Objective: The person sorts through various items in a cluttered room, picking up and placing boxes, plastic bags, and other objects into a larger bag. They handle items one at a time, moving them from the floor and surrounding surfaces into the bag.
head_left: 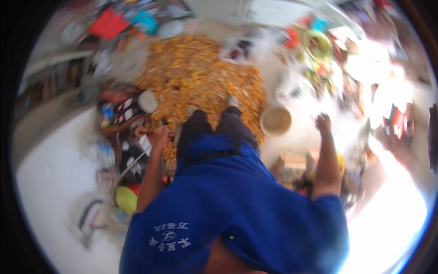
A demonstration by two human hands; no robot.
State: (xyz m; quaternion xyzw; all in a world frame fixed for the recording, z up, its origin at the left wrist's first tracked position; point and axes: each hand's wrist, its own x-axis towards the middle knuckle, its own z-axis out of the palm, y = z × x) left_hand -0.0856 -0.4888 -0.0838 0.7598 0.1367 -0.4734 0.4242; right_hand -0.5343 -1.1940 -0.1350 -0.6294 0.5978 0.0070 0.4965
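Observation:
My left hand (160, 134) hangs at my left side with its fingers curled, above the edge of a spread of orange-yellow dried pieces (191, 72). A thin pale rod (137, 159) slants up towards this fist. Blur and the forearm hide whether the hand grips it. My right hand (323, 123) is held out to the right over the pale floor, fingers loosely bent and apart, with nothing visible in it. Nearest to it is a round tan basin (275, 120), left of the hand. My feet, in light shoes (233, 101), are among the orange pieces.
Bags and a dark backpack-like bundle (123, 102) crowd the left side. A yellow-green round object (126, 199) lies lower down. On the right are plastic bags (294, 87), a green ring-shaped item (317, 45) and a cardboard box (293, 161). White cabinet doors (273, 13) stand ahead.

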